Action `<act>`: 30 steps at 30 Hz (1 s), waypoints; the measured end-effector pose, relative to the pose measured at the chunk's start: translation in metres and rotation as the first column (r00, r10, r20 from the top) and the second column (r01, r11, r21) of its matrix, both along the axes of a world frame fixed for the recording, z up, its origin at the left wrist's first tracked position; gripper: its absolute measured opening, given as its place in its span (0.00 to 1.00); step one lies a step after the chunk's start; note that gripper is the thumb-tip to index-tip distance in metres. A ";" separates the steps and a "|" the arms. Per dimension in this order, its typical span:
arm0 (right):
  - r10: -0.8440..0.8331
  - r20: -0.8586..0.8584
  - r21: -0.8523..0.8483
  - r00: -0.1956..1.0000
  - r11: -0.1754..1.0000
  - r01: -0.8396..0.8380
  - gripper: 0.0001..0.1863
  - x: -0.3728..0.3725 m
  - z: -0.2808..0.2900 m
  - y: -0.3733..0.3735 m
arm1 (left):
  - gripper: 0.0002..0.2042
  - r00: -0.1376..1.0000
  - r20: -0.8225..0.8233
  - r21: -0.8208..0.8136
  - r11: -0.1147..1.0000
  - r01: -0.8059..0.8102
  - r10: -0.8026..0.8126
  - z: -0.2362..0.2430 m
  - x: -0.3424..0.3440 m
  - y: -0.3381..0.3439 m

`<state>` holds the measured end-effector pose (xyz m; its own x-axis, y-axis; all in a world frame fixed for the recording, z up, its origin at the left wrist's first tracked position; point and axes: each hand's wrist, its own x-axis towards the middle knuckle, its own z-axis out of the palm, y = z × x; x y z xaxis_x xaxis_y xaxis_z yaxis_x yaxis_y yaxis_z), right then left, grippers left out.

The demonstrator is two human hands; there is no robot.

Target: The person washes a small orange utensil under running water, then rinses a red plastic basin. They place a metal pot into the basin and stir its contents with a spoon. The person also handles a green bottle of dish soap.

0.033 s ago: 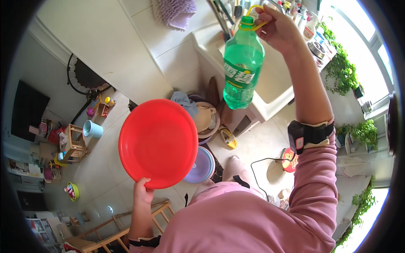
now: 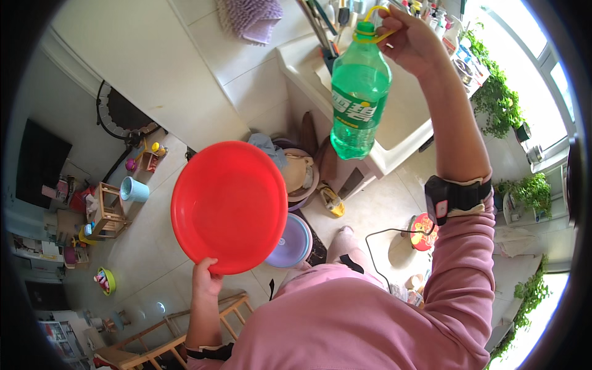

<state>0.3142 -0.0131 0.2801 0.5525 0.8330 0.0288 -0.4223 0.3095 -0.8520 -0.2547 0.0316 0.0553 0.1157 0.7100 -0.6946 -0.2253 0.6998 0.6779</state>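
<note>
As a green bottle hangs at right, a red basin is held at left

While the right hand is raised near the top of the head view, its thumb and fingers are closed on a yellow loop that rings the neck of the green bottle. The bottle, its cap on, lies below that hand and to its left, its long axis close to upright, neck uppermost, base leaning slightly to the left. Behind it in the view spreads a white sink; how high the bottle hangs over it cannot be told.

Across a clear gap, the left hand clamps the lower rim of the red basin, thumb over the edge, the other fingers largely hidden. The basin's open face turns toward the camera, lower and to the left of the bottle, well apart from it. Of the two, the right hand is far nearer the bottle. Past the basin's right edge, a lilac round basin and a tub of cloths stand on the pale tiled floor.
</note>
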 end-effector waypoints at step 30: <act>-0.208 -0.500 -0.219 0.841 0.969 0.110 0.11 0.290 -0.268 -0.062 | 0.22 0.981 0.102 0.151 0.978 0.147 -0.163 0.064 0.359 -0.080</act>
<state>0.6043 -0.0748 0.0126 0.5709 0.6963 -0.4350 -0.7731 0.2774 -0.5704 0.1045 -0.0486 0.1190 0.3039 0.7678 -0.5641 -0.2026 0.6306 0.7492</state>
